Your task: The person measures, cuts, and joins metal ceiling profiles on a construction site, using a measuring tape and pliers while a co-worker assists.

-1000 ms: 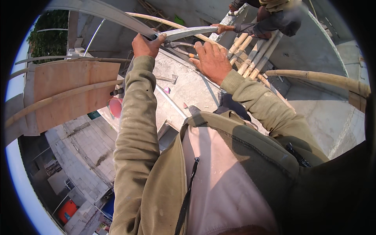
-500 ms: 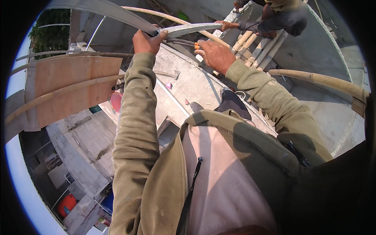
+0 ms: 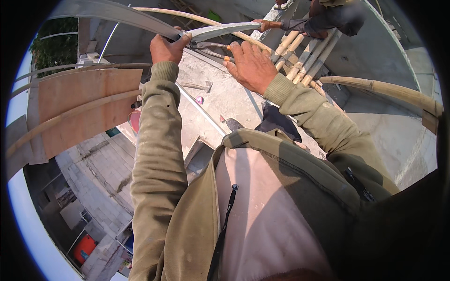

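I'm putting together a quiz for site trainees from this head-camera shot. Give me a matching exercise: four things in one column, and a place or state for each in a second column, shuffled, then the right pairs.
Things
1. left hand
2. right hand
3. hammer
4. plywood board

Places or states
A. lying on the concrete slab
B. on the orange-tipped handles of the pliers
C. fixed to the railing at the left, over the drop
D. gripping the grey metal bar overhead

Pairs: 1-D, 2-B, 3-A, 4-C
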`<state>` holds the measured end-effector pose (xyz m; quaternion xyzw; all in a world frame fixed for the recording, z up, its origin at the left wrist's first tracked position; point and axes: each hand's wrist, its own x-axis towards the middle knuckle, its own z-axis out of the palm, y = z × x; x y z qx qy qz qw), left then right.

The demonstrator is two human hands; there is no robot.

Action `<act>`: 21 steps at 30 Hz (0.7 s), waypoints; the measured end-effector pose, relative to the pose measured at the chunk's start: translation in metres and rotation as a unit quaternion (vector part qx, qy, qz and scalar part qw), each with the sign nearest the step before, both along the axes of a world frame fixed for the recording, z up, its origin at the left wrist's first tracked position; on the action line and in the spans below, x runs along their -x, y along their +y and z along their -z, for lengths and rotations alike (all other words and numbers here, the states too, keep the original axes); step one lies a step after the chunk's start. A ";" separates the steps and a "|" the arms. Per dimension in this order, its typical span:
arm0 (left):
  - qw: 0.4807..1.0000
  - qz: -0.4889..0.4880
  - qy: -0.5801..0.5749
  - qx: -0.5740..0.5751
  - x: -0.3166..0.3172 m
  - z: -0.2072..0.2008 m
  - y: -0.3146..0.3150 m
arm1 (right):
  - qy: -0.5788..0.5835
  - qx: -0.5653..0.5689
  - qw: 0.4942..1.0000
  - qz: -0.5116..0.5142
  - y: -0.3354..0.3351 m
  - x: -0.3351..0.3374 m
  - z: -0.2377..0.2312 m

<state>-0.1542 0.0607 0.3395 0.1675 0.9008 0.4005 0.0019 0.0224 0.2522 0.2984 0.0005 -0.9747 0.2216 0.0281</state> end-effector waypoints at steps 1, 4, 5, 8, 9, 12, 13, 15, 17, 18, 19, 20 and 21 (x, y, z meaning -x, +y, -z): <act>1.000 0.001 -0.015 -0.022 0.001 0.000 -0.001 | 0.050 -0.037 0.998 -0.003 0.002 0.001 0.003; 0.994 0.020 -0.066 -0.082 -0.002 0.004 -0.001 | 0.049 -0.014 0.999 -0.019 0.005 0.008 0.028; 0.991 0.037 -0.086 -0.099 -0.006 0.005 -0.001 | 0.051 -0.002 0.998 -0.023 0.007 0.012 0.038; 0.972 0.077 -0.131 -0.182 -0.016 0.012 -0.008 | 0.127 -0.007 0.992 -0.024 0.005 0.018 0.060; 0.962 0.088 -0.143 -0.215 -0.019 0.012 -0.009 | 0.121 0.002 0.992 -0.023 0.002 0.018 0.062; 0.957 0.098 -0.145 -0.230 -0.021 0.012 -0.009 | 0.110 0.008 0.994 -0.011 -0.003 0.018 0.062; 0.956 0.094 -0.151 -0.232 -0.022 0.013 -0.011 | 0.113 -0.001 0.994 -0.001 -0.005 0.015 0.058; 0.954 0.088 -0.161 -0.236 -0.022 0.014 -0.014 | 0.109 -0.011 0.994 0.014 -0.010 0.009 0.052; 0.945 0.080 -0.162 -0.271 -0.021 0.017 -0.016 | 0.097 -0.013 0.995 0.024 -0.014 0.006 0.051; 0.940 0.078 -0.164 -0.289 -0.021 0.018 -0.014 | 0.101 -0.002 0.995 0.022 -0.014 0.005 0.055; 0.928 0.069 -0.188 -0.315 -0.022 0.019 -0.013 | 0.105 0.009 0.994 0.019 -0.013 0.005 0.061; 0.914 0.061 -0.211 -0.341 -0.024 0.020 -0.012 | 0.109 0.021 0.994 0.017 -0.013 0.005 0.065; 0.899 0.052 -0.235 -0.367 -0.027 0.021 -0.010 | 0.108 0.026 0.994 0.016 -0.012 0.005 0.065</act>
